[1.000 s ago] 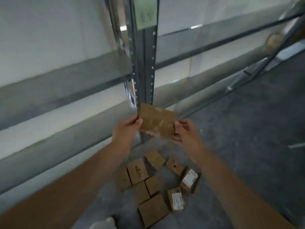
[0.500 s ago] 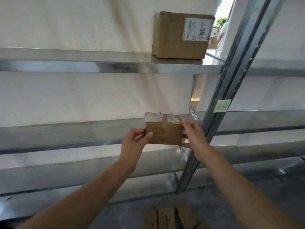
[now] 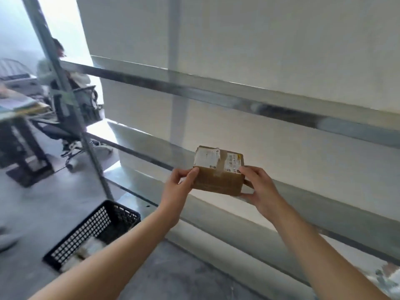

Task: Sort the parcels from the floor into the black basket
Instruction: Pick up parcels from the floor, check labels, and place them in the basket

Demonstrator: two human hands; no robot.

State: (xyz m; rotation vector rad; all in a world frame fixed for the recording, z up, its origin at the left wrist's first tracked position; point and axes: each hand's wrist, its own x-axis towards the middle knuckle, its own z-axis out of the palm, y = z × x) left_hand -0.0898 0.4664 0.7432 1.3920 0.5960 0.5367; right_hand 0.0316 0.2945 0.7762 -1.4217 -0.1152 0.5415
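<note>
While both hands, left hand (image 3: 180, 187) and right hand (image 3: 260, 187), pinch the small labelled brown cardboard parcel (image 3: 218, 171) to read it, the black perforated plastic basket (image 3: 95, 232) waits at eight o'clock.

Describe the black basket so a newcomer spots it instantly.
Start at the metal shelving; follow its slanted upright post down to the grey floor. There sits the black basket, beside the left forearm. Its lattice walls and pale contents set it apart.
</note>
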